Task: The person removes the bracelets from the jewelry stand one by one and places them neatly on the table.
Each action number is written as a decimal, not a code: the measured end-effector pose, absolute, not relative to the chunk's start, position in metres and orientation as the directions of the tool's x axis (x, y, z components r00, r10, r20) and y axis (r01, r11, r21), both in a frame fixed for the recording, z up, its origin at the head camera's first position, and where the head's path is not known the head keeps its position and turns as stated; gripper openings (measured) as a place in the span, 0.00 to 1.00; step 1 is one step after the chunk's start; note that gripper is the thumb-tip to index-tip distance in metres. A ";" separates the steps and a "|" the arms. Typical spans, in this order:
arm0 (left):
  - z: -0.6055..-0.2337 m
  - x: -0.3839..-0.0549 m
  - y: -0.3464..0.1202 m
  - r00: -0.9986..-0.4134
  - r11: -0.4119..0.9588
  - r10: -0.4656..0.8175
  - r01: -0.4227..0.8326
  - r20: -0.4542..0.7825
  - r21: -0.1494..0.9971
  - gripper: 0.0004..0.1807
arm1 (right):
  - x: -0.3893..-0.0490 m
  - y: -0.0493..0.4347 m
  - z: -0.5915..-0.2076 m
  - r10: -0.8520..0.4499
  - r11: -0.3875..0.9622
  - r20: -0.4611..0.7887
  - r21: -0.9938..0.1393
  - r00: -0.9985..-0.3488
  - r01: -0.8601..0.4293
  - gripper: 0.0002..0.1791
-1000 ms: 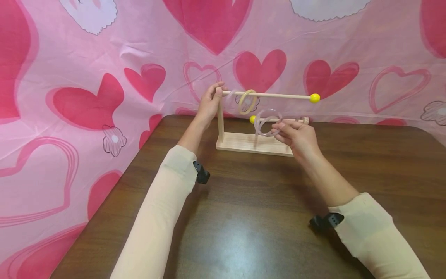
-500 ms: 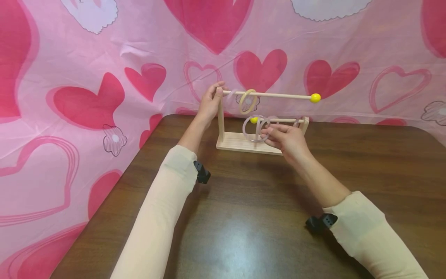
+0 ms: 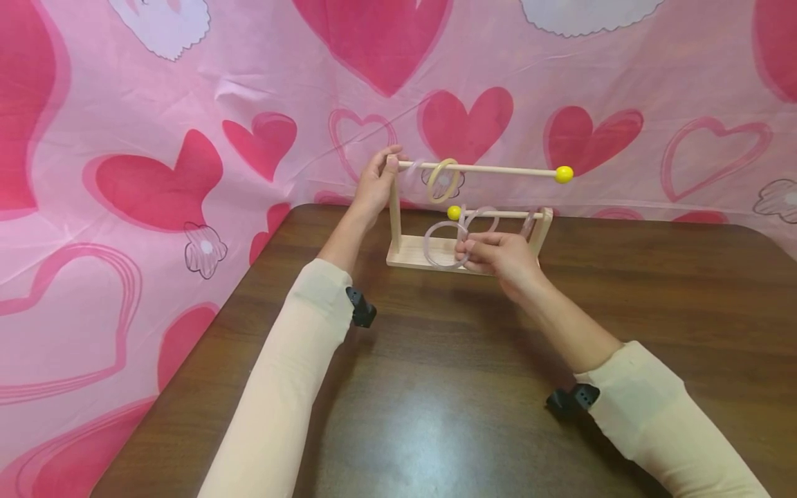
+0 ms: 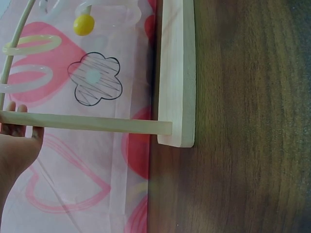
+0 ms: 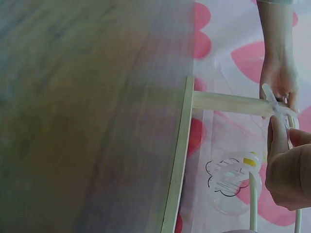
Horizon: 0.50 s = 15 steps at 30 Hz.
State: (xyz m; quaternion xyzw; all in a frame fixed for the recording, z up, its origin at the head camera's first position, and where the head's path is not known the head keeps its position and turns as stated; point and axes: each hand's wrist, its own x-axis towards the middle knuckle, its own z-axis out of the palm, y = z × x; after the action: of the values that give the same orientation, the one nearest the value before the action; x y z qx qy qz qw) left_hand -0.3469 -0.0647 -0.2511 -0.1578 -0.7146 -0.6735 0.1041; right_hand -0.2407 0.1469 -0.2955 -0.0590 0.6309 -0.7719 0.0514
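Note:
A wooden stand (image 3: 423, 252) has two rods ending in yellow balls, with rings hanging on them. My left hand (image 3: 375, 183) grips the top of its left post (image 4: 97, 122), fingers behind the wood. My right hand (image 3: 501, 259) pinches a clear purplish ring (image 3: 426, 250) by its right side, in front of the base and below the lower rod's yellow ball (image 3: 454, 213). On the upper rod (image 3: 498, 170) hang a yellow ring (image 3: 431, 190) and a clear ring (image 3: 411, 177) close to the post. More clear rings hang on the lower rod (image 3: 513, 215), partly behind my right hand.
The stand is on a dark brown wooden table (image 3: 398, 387), near its back edge. Behind it hangs a pink cloth (image 3: 349, 69) printed with hearts. The upper rod's yellow ball (image 3: 564, 174) juts out to the right, above the right post (image 3: 543, 232).
My right hand has moved left and down with the ring, from in front of the lower rod to below its ball. The left hand keeps its grip on the post.

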 end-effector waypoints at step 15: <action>-0.251 -0.348 -0.065 -0.928 0.033 0.085 0.367 0.363 0.930 0.22 | -0.239 0.137 -0.301 -0.276 -0.044 -0.050 -0.997 -0.960 0.065 0.20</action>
State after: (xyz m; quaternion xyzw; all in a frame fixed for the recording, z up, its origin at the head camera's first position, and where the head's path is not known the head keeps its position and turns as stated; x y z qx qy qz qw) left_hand -0.3485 -0.0649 -0.2513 -0.1590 -0.7111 -0.6769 0.1040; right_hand -0.2388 0.1367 -0.3015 -0.0774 0.6810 -0.7185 0.1186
